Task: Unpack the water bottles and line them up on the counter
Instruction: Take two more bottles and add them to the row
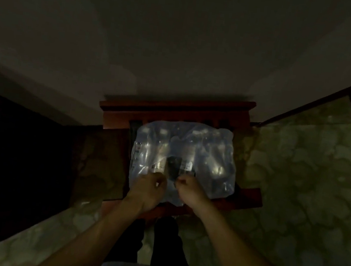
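A shrink-wrapped pack of water bottles [207, 157] lies on a small reddish wooden table [248, 201] against the wall. The clear film covers several bottles with pale caps and labels. My left hand [148, 188] and my right hand [190, 189] are side by side at the pack's near edge, both with fingers pinched on the plastic wrap [173, 196]. A dark gap [173, 167] shows in the film just beyond the fingers. The room is dim and details of the bottles are hard to make out.
The table's raised back rail [177, 108] stands against a plain wall. A patterned greenish bedcover [308, 186] lies to the right, and a similar patterned surface [45, 234] runs at lower left. My dark trouser legs [162, 242] are below the table.
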Demonstrator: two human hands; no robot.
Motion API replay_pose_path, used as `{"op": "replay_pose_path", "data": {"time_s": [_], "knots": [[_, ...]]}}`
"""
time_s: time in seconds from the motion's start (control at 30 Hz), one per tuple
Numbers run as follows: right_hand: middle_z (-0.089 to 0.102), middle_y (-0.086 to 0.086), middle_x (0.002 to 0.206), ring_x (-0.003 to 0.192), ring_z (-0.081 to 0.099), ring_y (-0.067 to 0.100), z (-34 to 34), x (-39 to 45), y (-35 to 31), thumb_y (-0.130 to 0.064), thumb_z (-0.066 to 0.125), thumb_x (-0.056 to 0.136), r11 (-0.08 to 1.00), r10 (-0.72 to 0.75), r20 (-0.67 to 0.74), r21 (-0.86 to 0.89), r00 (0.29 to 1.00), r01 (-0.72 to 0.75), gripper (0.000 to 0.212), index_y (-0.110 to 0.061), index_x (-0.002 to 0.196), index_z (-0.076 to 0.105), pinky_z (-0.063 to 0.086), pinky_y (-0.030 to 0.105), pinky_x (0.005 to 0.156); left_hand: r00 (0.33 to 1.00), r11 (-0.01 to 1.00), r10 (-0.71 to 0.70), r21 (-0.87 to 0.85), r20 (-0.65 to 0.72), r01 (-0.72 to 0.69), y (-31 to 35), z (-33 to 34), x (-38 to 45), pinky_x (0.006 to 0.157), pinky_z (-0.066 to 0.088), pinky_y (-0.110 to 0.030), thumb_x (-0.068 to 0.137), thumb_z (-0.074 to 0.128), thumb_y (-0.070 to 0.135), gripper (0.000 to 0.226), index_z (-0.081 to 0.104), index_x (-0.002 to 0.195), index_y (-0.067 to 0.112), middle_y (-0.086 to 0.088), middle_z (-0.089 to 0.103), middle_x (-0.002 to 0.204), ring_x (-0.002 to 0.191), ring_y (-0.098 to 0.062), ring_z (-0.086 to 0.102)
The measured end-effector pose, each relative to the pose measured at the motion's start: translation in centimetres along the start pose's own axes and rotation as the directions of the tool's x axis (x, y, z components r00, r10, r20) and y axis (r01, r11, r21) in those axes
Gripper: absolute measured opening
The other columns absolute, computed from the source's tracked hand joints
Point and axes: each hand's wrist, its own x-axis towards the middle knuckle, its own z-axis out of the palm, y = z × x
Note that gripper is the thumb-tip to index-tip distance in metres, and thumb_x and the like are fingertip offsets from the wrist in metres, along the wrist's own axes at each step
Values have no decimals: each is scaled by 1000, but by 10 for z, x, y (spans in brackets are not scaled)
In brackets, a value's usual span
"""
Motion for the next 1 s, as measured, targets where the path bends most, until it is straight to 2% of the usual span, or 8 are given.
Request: {"op": "replay_pose_path", "data": {"time_s": [0.1, 0.17, 0.33, 0.43, 0.6, 0.77, 0.9, 1.0], "knots": [[61, 20, 97, 91, 60, 31, 2, 29, 7, -6, 46, 92, 997, -7, -15, -83, 1000, 5, 18, 0, 92, 62, 46, 36, 77, 1000, 998, -27, -47, 4, 27, -6, 14, 13, 78, 51, -32, 102, 47, 21, 32, 62, 129, 10, -19, 67, 122, 104, -36, 66], [62, 25, 112, 103, 60, 36, 2, 43, 15, -6, 47, 92, 988, -29, -2, -154, 1000, 28, 23, 5, 106, 63, 48, 38, 85, 999, 998, -40, -55, 1, 41, -9, 20, 20, 89, 50, -32, 103, 47, 22, 37, 57, 137, 11, -18, 63, 131, 114, -35, 63], [52, 20, 138, 125, 52, 35, 8, 66, 40, -12, 52, 93, 913, 32, -19, -405, 999, -37, 44, -4, 136, 48, 45, 40, 104, 1000, 999, -18, 46, -12, 19, -23, 30, 28, 93, 40, -20, 101, 50, 23, 37, 58, 136, 13, -13, 62, 135, 121, -26, 59], [46, 19, 144, 131, 45, 35, 22, 75, 44, -15, 54, 92, 798, 64, -15, -600, 998, -60, 46, -5, 136, 47, 40, 42, 107, 1000, 992, -14, 126, 15, 13, -30, 35, 29, 90, 42, -18, 101, 49, 28, 36, 61, 133, 14, -12, 65, 131, 117, -26, 62], [50, 13, 140, 133, 39, 33, 31, 82, 54, -23, 57, 88, 563, -32, -16, -826, 999, 5, 46, -9, 131, 51, 30, 39, 110, 999, 991, 8, 130, 54, -15, -35, 41, 33, 93, 52, -39, 100, 50, 26, 31, 65, 123, 12, -14, 69, 121, 108, -28, 66], [45, 19, 143, 133, 43, 35, 26, 76, 50, -17, 58, 88, 653, -74, 9, -756, 997, 55, 54, -4, 138, 42, 39, 41, 109, 1000, 980, -25, 199, 16, 21, -33, 38, 37, 92, 52, -36, 100, 48, 28, 30, 64, 120, 14, -13, 68, 121, 108, -28, 65], [45, 15, 141, 122, 53, 29, -9, 65, 31, -11, 71, 81, 823, -72, 208, -540, 976, 175, 75, -7, 145, 33, 50, 33, 91, 1000, 894, 14, 448, -28, 0, -27, 30, 42, 88, 49, -36, 99, 44, 40, 40, 52, 132, 19, -11, 66, 122, 112, -28, 62], [63, 12, 113, 97, 62, 24, -29, 52, 18, -19, 70, 85, 923, -69, 285, -347, 956, 170, 40, -9, 121, 56, 48, 26, 70, 999, 848, 17, 531, -35, 4, -19, 26, 47, 82, 46, -34, 96, 50, 45, 46, 46, 135, 21, -10, 65, 122, 111, -28, 63]]}}
